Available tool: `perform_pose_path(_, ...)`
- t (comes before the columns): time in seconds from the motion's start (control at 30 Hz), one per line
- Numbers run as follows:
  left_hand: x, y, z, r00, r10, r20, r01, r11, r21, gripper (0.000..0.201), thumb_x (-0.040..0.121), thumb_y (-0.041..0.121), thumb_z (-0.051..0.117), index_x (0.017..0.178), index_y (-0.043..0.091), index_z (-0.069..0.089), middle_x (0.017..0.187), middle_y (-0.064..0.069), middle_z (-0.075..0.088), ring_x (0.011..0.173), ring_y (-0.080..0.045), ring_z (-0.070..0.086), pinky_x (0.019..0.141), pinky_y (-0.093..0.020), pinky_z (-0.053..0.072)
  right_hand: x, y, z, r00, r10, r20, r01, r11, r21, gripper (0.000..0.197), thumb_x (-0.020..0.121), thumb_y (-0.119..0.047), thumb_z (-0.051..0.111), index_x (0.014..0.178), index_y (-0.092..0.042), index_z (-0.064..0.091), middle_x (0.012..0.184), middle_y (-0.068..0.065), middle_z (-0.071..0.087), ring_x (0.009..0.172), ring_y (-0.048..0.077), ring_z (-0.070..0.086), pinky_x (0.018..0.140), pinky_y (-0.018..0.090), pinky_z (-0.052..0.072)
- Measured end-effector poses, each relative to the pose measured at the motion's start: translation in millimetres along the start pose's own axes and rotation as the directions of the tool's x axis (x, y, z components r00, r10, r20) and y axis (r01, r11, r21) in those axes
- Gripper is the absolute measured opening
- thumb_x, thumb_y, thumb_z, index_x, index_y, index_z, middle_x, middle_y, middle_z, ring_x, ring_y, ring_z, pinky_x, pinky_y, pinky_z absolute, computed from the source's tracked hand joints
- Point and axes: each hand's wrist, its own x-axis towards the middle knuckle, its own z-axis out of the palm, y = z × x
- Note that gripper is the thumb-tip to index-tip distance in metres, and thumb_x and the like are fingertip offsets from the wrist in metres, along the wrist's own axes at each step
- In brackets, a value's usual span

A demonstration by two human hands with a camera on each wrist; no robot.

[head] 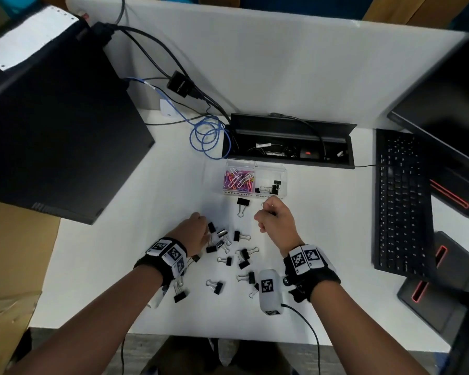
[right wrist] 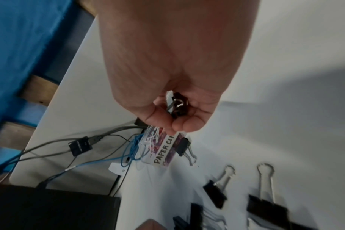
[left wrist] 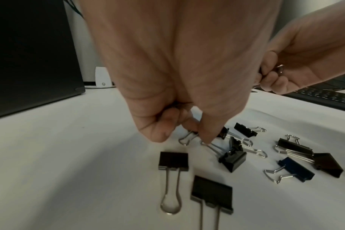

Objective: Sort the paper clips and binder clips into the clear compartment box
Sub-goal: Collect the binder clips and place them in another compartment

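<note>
The clear compartment box point(head: 283, 171) stands mid-table, with coloured paper clips point(head: 238, 180) in its left cell and a few binder clips point(head: 271, 187) in its right cell. Just in front of the box, my right hand point(head: 268, 209) is a fist curled round small black binder clips point(right wrist: 177, 104). My left hand point(head: 207, 234) reaches into the pile of several loose black binder clips point(head: 241, 255). Its fingertips point(left wrist: 207, 137) pinch one clip point(left wrist: 223, 132) by the wire handles. One more clip point(head: 243, 204) lies by the box's front label.
A black computer tower point(head: 60, 131) fills the left side. An open cable tray point(head: 287, 147) and a coiled blue cable point(head: 209, 136) sit behind the box. A keyboard point(head: 401, 201) and a monitor point(head: 444, 117) are on the right, and a cardboard box point(head: 11, 266) at the left edge.
</note>
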Motion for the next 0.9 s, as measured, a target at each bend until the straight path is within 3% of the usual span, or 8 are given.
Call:
perform_pose_path(0.1, 4.6, 1.4, -1.3, 0.997, -0.001, -0.073, -0.005, 0.997, -0.081, 0.031, 0.088, 0.023, 0.062, 0.11, 0.012, 0.043, 0.107, -0.007, 0.047, 0.083, -0.025, 0.054, 0.071, -0.033, 0.042, 2.2, -2.8, -5.6, 1.0, 0.004, -0.012, -0.004, 1.0, 0.002, 0.024, 0.078, 0.0, 0.055, 0.071, -0.016, 0.037, 0.071, 0.005, 0.041, 0.067, 0.019, 0.041, 0.056, 0.029, 0.042)
perform_pose_path(0.27, 10.9, -2.5, 0.9, 0.991, -0.064, -0.119, 0.048, 0.99, -0.131, 0.023, 0.087, 0.022, 0.065, 0.101, 0.01, 0.054, 0.104, -0.007, 0.05, 0.091, -0.029, 0.057, 0.075, -0.032, 0.042, 0.9, 1.6, -10.0, 0.999, 0.033, 0.021, -0.032, 0.998, -0.047, 0.022, 0.078, -0.002, 0.055, 0.07, -0.016, 0.04, 0.072, 0.007, 0.045, 0.065, 0.019, 0.045, 0.058, 0.03, 0.045)
perform_pose_path(0.47, 11.1, -2.3, -4.7, 0.991, -0.106, 0.077, 0.111, 0.992, -0.067, 0.03, 0.092, 0.029, 0.058, 0.111, 0.006, 0.051, 0.117, -0.012, 0.05, 0.101, -0.029, 0.056, 0.085, -0.034, 0.044, -0.5, 6.9, -7.1, 0.993, 0.088, 0.078, -0.082, 0.993, -0.08, 0.02, 0.077, 0.0, 0.054, 0.072, -0.016, 0.043, 0.073, 0.007, 0.048, 0.065, 0.018, 0.049, 0.06, 0.031, 0.049)
perform_pose_path(0.57, 6.5, 9.4, -12.9, 0.986, -0.093, 0.135, 0.1, 0.994, -0.048, 0.03, 0.098, 0.031, 0.047, 0.111, 0.004, 0.049, 0.111, -0.012, 0.052, 0.091, -0.027, 0.057, 0.074, -0.029, 0.043, -0.9, 6.5, -4.7, 0.991, 0.11, 0.08, -0.106, 0.993, -0.05, 0.022, 0.078, 0.002, 0.054, 0.072, -0.016, 0.042, 0.073, 0.008, 0.053, 0.069, 0.021, 0.053, 0.063, 0.032, 0.051)
perform_pose_path(0.63, 5.6, 28.2, -24.0, 0.991, -0.05, 0.126, 0.072, 0.982, -0.176, 0.025, 0.098, 0.028, 0.042, 0.104, 0.004, 0.047, 0.09, -0.005, 0.056, 0.074, -0.021, 0.055, 0.058, -0.024, 0.038, -0.9, 4.7, -5.6, 0.993, 0.094, 0.072, -0.093, 0.995, -0.025, 0.021, 0.08, 0.002, 0.052, 0.074, -0.016, 0.042, 0.075, 0.009, 0.057, 0.069, 0.021, 0.055, 0.063, 0.032, 0.051)
perform_pose_path(0.7, 10.6, 56.1, -40.0, 0.994, -0.024, 0.109, 0.064, 0.921, -0.385, 0.02, 0.098, 0.026, 0.04, 0.099, 0.006, 0.046, 0.072, 0.002, 0.053, 0.059, -0.013, 0.05, 0.05, -0.022, 0.035, 0.0, -0.8, -8.7, 0.998, 0.047, 0.043, -0.047, 0.999, 0.004, 0.019, 0.082, 0.003, 0.048, 0.078, -0.015, 0.044, 0.078, 0.01, 0.06, 0.066, 0.019, 0.058, 0.062, 0.031, 0.052)
perform_pose_path(0.8, 32.2, 98.1, -63.2, 0.999, -0.03, 0.034, 0.045, 0.772, -0.634, 0.019, 0.095, 0.023, 0.044, 0.094, 0.005, 0.05, 0.068, -0.002, 0.058, 0.052, -0.014, 0.048, 0.055, -0.027, 0.045, 7.9, -12.6, -14.3, 1.0, -0.014, -0.014, 0.015, 0.996, 0.087, 0.026, 0.083, 0.009, 0.042, 0.091, -0.015, 0.048, 0.083, 0.012, 0.062, 0.067, 0.02, 0.06, 0.065, 0.034, 0.053)
perform_pose_path(0.9, 60.1, 123.8, -72.4, 0.999, -0.049, 0.004, 0.04, 0.756, -0.654, 0.021, 0.091, 0.023, 0.049, 0.087, 0.006, 0.061, 0.075, -0.009, 0.071, 0.061, -0.021, 0.063, 0.071, -0.04, 0.057, 23.4, -21.0, -19.6, 0.998, -0.007, -0.055, 0.015, 0.99, 0.142, 0.041, 0.081, 0.011, 0.041, 0.103, -0.023, 0.049, 0.092, 0.016, 0.064, 0.076, 0.025, 0.063, 0.081, 0.041, 0.056)
